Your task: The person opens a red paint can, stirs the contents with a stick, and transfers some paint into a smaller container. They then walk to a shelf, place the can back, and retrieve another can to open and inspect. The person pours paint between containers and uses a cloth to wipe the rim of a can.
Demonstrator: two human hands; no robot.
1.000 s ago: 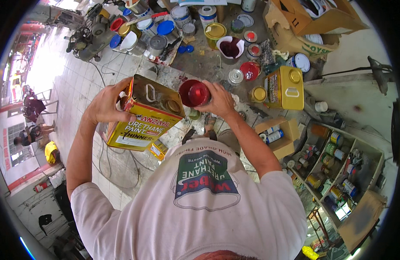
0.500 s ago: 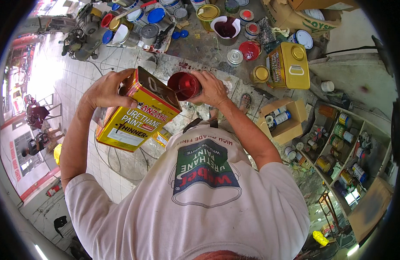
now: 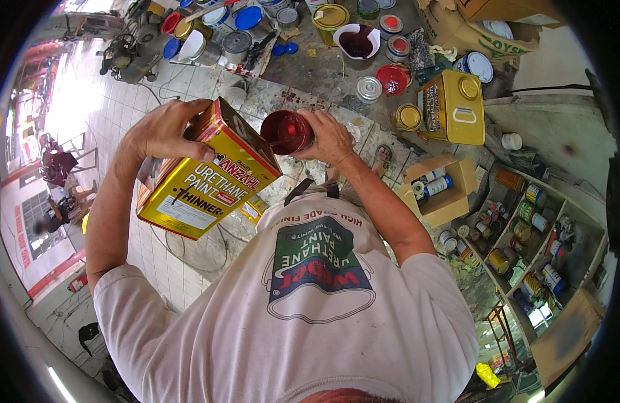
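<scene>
My left hand (image 3: pixel 172 134) grips a yellow and red rectangular thinner can (image 3: pixel 212 178) by its upper end, and the can is tilted toward the right. A thin stream seems to run from its top corner into a red-coated cup (image 3: pixel 287 133). Around the cup's right side wraps my right hand (image 3: pixel 326 136), with the cup's mouth facing up beside the can. Red liquid shows inside the cup. The can's spout and the far-side fingers of my left hand are partly hidden.
Ahead is a paint-stained bench (image 3: pixel 310 74) with several paint tins and a white-rimmed tub of dark red paint (image 3: pixel 358 43). A yellow can (image 3: pixel 454 107) stands at the right. An open carton (image 3: pixel 441 191) and a shelf of tins (image 3: pixel 525 228) lie further right.
The thinner can has shifted slightly left and down at its lower end, along with my left arm. The cup stays beside the can's top corner.
</scene>
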